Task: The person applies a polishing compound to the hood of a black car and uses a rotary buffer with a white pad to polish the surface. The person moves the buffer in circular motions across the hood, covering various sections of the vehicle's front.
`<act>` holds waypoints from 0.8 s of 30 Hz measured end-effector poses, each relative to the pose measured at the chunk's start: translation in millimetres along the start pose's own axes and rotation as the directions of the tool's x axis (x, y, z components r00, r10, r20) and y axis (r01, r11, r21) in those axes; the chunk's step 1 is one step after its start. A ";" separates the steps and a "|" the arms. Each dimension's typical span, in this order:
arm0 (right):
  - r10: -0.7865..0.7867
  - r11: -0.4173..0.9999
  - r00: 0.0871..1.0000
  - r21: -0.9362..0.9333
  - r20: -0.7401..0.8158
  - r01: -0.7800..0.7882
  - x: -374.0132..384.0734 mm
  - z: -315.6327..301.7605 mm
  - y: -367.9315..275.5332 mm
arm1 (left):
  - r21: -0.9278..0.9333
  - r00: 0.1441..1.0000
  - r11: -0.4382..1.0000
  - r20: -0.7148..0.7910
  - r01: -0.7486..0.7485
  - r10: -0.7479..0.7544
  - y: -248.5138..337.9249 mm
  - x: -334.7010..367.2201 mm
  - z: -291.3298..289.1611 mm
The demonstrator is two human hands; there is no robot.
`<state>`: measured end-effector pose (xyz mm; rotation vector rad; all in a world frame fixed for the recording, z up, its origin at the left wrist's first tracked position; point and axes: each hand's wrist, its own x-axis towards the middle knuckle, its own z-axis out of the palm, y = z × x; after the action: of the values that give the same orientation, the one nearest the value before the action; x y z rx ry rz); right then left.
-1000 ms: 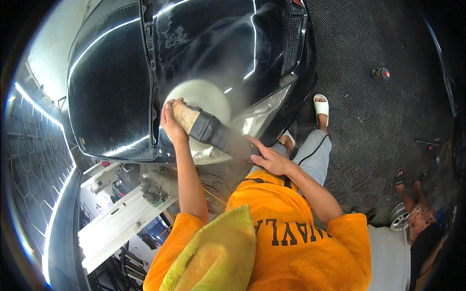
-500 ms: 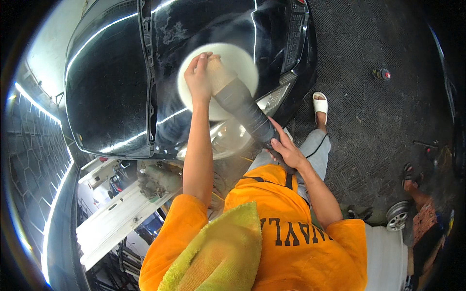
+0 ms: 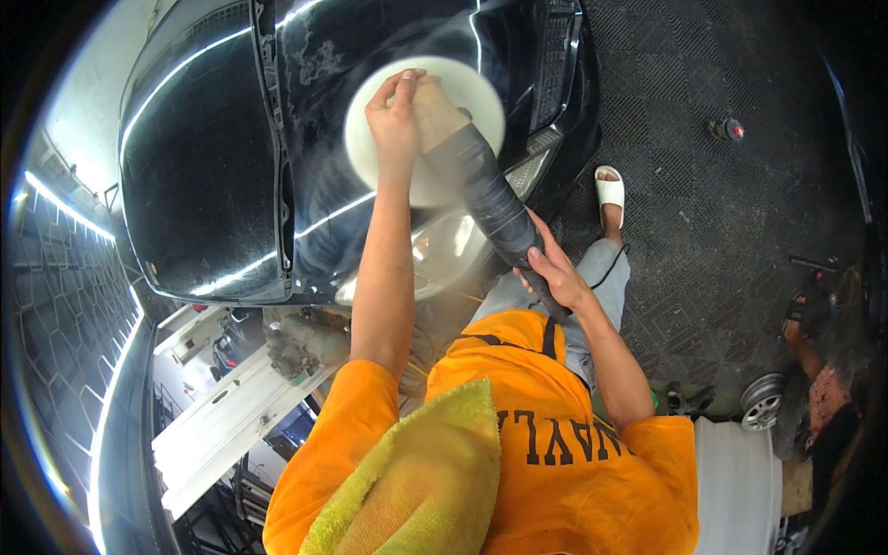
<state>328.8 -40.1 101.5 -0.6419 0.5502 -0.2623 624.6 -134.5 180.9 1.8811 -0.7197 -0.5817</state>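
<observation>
**Polisher at work on the black car's front**

At the far left a grey wall of hexagon panels [image 3: 65, 314] with light strips curves past the car, and below it stands a white bench-like frame [image 3: 231, 416] with cluttered parts around it. The black car [image 3: 203, 166] fills the upper left, its paint glossy and throwing long bright reflections.

The left hand [image 3: 396, 116] lies on top of the polisher's head, fingers curled and pressed together over it, bearing down. Beneath it the round white polishing pad [image 3: 421, 176] sits flat against the dark panel just above the headlight [image 3: 444, 245]. The polisher [image 3: 486, 190], a dark tapered body, runs down and right from the pad to the right hand [image 3: 555, 273], which is wrapped tight around its rear grip. A thin cord trails from there toward the leg.

A yellow-green microfibre cloth [image 3: 416, 481] is draped over the left shoulder, unused for now.

Judging progress: a pale haze shows on the panel around the pad, so polishing looks to be underway, with that area not yet wiped clean.

Further right, 1 foot in a white sandal [image 3: 609, 190] stands on the dark grid floor [image 3: 703, 231]; a wheel rim [image 3: 763, 400] lies at the lower right.
</observation>
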 end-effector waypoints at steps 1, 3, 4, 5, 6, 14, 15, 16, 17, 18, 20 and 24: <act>0.006 1.000 1.000 0.008 0.004 -0.006 -0.2 1.3 -0.9 | 0.003 1.000 1.000 0.000 -0.005 0.005 0.7 -0.6 -1.9; 0.005 1.000 0.998 -0.003 0.068 -0.005 0.8 1.9 -1.7 | 0.009 1.000 1.000 0.001 -0.015 0.015 0.6 -1.1 -6.6; 0.005 1.000 0.995 -0.009 0.100 -0.004 1.0 2.3 -2.0 | 0.027 1.000 1.000 0.005 -0.014 0.014 0.9 -1.5 -9.6; 0.003 1.000 0.995 -0.005 0.102 -0.002 0.9 3.3 -2.6 | 0.044 1.000 0.999 0.009 -0.014 0.014 0.9 -1.7 -12.5; 0.001 1.000 0.995 -0.001 0.104 -0.001 1.0 5.1 -3.1 | 0.061 1.000 0.998 0.013 -0.014 0.013 0.8 -2.1 -14.8; 0.018 0.999 0.996 -0.041 0.084 -0.015 -3.4 19.5 -7.8 | 0.012 1.000 1.000 -0.011 0.022 -0.022 9.2 -16.4 -27.7; 0.021 0.998 0.996 -0.056 0.085 -0.016 -3.8 20.4 -7.6 | 0.019 1.000 1.000 -0.013 0.023 -0.023 10.2 -18.1 -29.9; 0.024 0.997 0.996 -0.072 0.087 -0.018 -4.1 21.1 -7.3 | 0.032 1.000 0.999 -0.019 0.017 -0.016 9.4 -19.1 -32.7; 0.035 0.997 0.995 -0.078 0.097 -0.027 -4.4 21.8 -7.2 | 0.046 1.000 0.999 -0.026 0.010 -0.009 8.3 -20.1 -36.5; 0.046 0.996 0.993 -0.084 0.107 -0.037 -4.6 22.6 -7.0 | 0.061 0.999 0.998 -0.033 0.005 -0.003 6.9 -21.2 -40.5; 0.061 0.993 0.990 -0.107 0.130 -0.047 -4.9 23.0 -5.6 | 0.058 0.999 0.998 -0.044 0.003 0.000 3.7 -23.6 -46.8; -0.034 0.976 0.992 -0.208 0.117 0.059 -2.3 26.5 5.8 | 0.005 0.999 1.000 -0.044 0.026 -0.026 -0.5 -27.9 -59.7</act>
<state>342.1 -21.7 116.4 -0.8715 0.4576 -0.2114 645.0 -77.0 205.7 1.9050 -0.6694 -0.5535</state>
